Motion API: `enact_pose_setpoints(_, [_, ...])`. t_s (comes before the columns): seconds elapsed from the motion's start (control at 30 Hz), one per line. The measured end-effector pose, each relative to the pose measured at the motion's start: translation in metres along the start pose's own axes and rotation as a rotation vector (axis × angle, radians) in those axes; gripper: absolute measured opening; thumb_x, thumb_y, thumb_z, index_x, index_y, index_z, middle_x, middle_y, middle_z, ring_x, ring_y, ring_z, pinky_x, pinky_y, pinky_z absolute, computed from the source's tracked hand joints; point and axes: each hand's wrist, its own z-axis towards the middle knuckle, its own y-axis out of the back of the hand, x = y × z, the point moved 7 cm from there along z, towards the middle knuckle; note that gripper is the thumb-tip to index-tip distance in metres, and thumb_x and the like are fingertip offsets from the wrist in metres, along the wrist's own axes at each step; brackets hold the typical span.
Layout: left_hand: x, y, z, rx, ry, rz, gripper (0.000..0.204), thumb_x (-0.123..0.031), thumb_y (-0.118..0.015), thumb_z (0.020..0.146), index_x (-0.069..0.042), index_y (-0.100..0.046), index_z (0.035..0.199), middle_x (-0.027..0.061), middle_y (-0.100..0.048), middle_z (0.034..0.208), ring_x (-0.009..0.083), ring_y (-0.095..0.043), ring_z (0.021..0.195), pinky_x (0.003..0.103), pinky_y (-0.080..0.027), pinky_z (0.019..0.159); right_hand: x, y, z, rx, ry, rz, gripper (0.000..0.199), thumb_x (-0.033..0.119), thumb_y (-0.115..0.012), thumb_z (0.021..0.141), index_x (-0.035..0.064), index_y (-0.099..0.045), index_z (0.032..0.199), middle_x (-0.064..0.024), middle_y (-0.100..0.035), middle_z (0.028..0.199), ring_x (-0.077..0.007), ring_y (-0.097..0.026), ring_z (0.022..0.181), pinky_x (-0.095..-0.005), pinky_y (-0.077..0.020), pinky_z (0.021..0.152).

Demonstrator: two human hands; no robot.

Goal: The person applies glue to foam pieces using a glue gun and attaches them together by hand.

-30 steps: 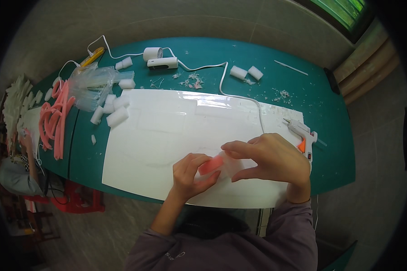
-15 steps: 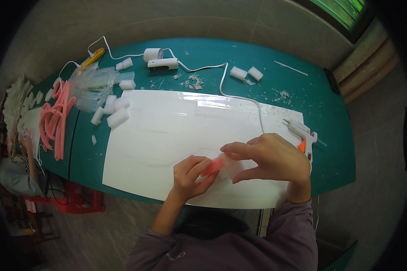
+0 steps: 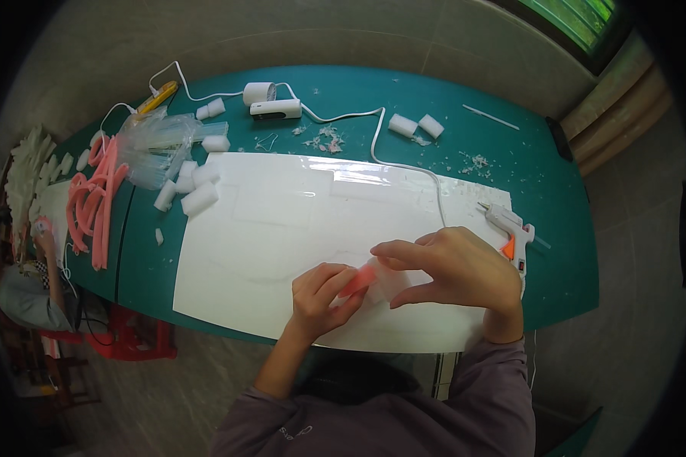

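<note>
Over the near part of the white board (image 3: 267, 259), my left hand (image 3: 316, 301) pinches a short pink foam piece (image 3: 358, 282) between thumb and fingers. A white foam cylinder (image 3: 392, 285) adjoins the pink piece on its right. My right hand (image 3: 457, 266) curves round this cylinder, fingers along its far side and thumb along its near side. The palm hides part of the cylinder. Whether the pink and white pieces are joined, I cannot tell. To the right of my right hand, a white glue gun (image 3: 511, 228) with an orange trigger lies at the board's edge.
White foam cylinders (image 3: 200, 199) lie at the board's left corner, near a clear bag of glue sticks (image 3: 160, 145). Pink foam strips (image 3: 95, 202) are farther left. A white cable (image 3: 377, 133) crosses the green table (image 3: 541, 183). Another person (image 3: 30, 293) sits at far left.
</note>
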Motion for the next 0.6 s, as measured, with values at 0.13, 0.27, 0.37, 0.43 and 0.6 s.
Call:
enact_pose_setpoints(0.13, [-0.0004, 0.0002, -0.0003, -0.007, -0.006, 0.012, 0.037, -0.004, -0.073, 0.06, -0.005, -0.056, 0.092, 0.0103, -0.06, 0.077, 0.022, -0.061, 0.063, 0.028, -0.05, 0.054, -0.0004, 0.0, 0.0002, -0.006, 0.003, -0.01, 0.051, 0.032, -0.072, 0.066, 0.0076, -0.056, 0.107, -0.0093, -0.066, 0.085, -0.0254, -0.063, 0.07, -0.0293, -0.0481, 0.057])
enact_pose_setpoints(0.27, [-0.0004, -0.0006, -0.0004, 0.0, -0.009, 0.013, 0.037, -0.004, -0.073, 0.059, -0.005, -0.056, 0.092, 0.0102, -0.06, 0.077, 0.0218, -0.061, 0.063, 0.028, -0.05, 0.053, -0.0003, 0.0006, -0.0004, -0.015, 0.016, 0.0, 0.051, 0.032, -0.072, 0.065, 0.0072, -0.056, 0.107, -0.0096, -0.066, 0.085, -0.0256, -0.063, 0.069, -0.0294, -0.048, 0.057])
enact_pose_setpoints(0.37, [-0.0012, -0.0002, 0.0001, -0.01, -0.002, 0.003, 0.038, -0.003, -0.073, 0.058, -0.005, -0.055, 0.092, 0.0097, -0.06, 0.076, 0.0211, -0.06, 0.062, 0.028, -0.049, 0.053, 0.0001, 0.0008, -0.0006, -0.014, 0.018, -0.002, 0.052, 0.032, -0.073, 0.065, 0.0069, -0.056, 0.107, -0.0098, -0.066, 0.084, -0.0259, -0.063, 0.069, -0.0295, -0.048, 0.057])
enact_pose_setpoints(0.43, [-0.0009, -0.0006, 0.0001, -0.022, 0.012, -0.011, 0.038, -0.003, -0.073, 0.058, -0.004, -0.054, 0.091, 0.0092, -0.061, 0.076, 0.0204, -0.06, 0.061, 0.027, -0.049, 0.053, 0.0, 0.0008, -0.0015, -0.024, 0.03, -0.007, 0.052, 0.032, -0.073, 0.065, 0.0068, -0.056, 0.107, -0.0093, -0.066, 0.084, -0.0257, -0.063, 0.069, -0.0293, -0.0477, 0.057])
enact_pose_setpoints(0.6, [-0.0007, -0.0015, 0.0018, -0.026, 0.014, -0.016, 0.038, -0.003, -0.073, 0.057, -0.004, -0.054, 0.09, 0.0085, -0.061, 0.075, 0.02, -0.06, 0.062, 0.027, -0.048, 0.053, -0.0026, 0.0026, -0.0019, -0.019, 0.041, 0.0, 0.053, 0.032, -0.073, 0.064, 0.0068, -0.055, 0.108, -0.0086, -0.066, 0.082, -0.0248, -0.062, 0.065, -0.0285, -0.047, 0.054])
